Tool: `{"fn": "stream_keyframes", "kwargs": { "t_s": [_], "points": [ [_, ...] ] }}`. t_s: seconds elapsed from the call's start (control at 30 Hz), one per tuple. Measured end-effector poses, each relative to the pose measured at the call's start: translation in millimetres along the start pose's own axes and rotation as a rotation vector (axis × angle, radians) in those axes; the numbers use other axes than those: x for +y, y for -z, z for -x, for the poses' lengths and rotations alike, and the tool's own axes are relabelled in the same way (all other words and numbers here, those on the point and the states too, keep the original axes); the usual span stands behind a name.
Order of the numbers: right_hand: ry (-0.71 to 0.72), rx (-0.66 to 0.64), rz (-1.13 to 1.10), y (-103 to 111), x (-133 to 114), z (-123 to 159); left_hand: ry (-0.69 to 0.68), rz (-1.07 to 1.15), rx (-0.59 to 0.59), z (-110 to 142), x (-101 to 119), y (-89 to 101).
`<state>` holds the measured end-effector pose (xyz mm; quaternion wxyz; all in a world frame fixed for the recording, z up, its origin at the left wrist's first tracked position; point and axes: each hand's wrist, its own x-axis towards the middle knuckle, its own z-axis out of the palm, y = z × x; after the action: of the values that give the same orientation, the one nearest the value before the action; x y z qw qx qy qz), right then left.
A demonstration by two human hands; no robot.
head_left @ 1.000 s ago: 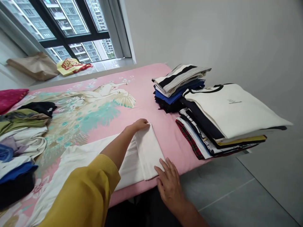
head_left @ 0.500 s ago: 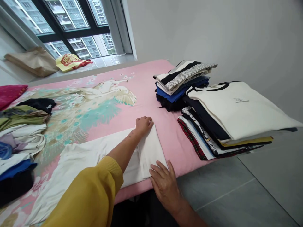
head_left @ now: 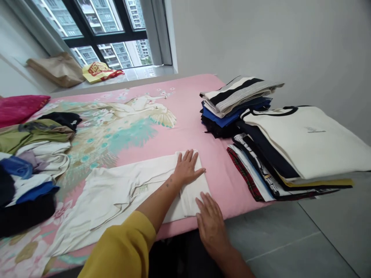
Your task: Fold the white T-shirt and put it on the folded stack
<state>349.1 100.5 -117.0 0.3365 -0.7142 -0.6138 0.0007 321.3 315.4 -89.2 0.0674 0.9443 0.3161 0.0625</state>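
Note:
A white garment (head_left: 113, 197) lies stretched out across the near edge of the bed, its right end folded over into a flat panel. My left hand (head_left: 188, 168) rests spread on that folded panel, thumb pointing right. Beside the panel's near right corner, my right hand (head_left: 211, 220) touches the cloth with outstretched fingers. Neither hand grips anything. My left forearm and mustard sleeve hide part of the garment's near side.
To the right stand a stack of folded clothes topped by a cream shirt (head_left: 313, 144) and another topped by a striped garment (head_left: 243, 92). Loose clothes (head_left: 37, 154) are heaped at left on the pink bedsheet (head_left: 188, 116). A paper bag (head_left: 59, 69) sits by the window.
My left hand has opened from curled fingers at the fold's far edge to lying flat on it. The view has shifted slightly left; my right hand stays at the near corner.

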Motion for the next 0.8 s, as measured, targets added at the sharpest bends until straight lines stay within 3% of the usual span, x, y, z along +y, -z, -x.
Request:
{"fn": "stream_keyframes", "kwargs": {
  "t_s": [0.13,0.23,0.33,0.47,0.53,0.63,0.7,0.8],
  "points": [
    [-0.253,0.081,-0.198,9,15,1,-0.010,0.042,0.031,7,1,-1.8],
    [-0.507,-0.087,-0.325,15,26,-19,0.025,0.087,0.038,30,5,5.8],
    [-0.706,-0.269,-0.476,18,29,-40,0.108,0.122,0.066,70,-1,20.0],
    [-0.923,-0.427,-0.940,25,22,-54,0.319,0.087,0.128,139,-38,44.4],
    [-0.965,-0.482,-1.159,30,12,-58,0.466,0.074,0.139,173,-62,55.4],
    [-0.942,-0.441,-1.280,39,-13,-70,0.583,0.150,0.182,221,-85,65.8],
    [-0.877,-0.422,-1.260,44,-40,-82,0.567,0.295,0.282,252,-87,67.9],
    [-0.705,-0.471,-1.194,45,-101,-105,0.596,0.614,0.470,299,-78,65.1]
  ]
}}
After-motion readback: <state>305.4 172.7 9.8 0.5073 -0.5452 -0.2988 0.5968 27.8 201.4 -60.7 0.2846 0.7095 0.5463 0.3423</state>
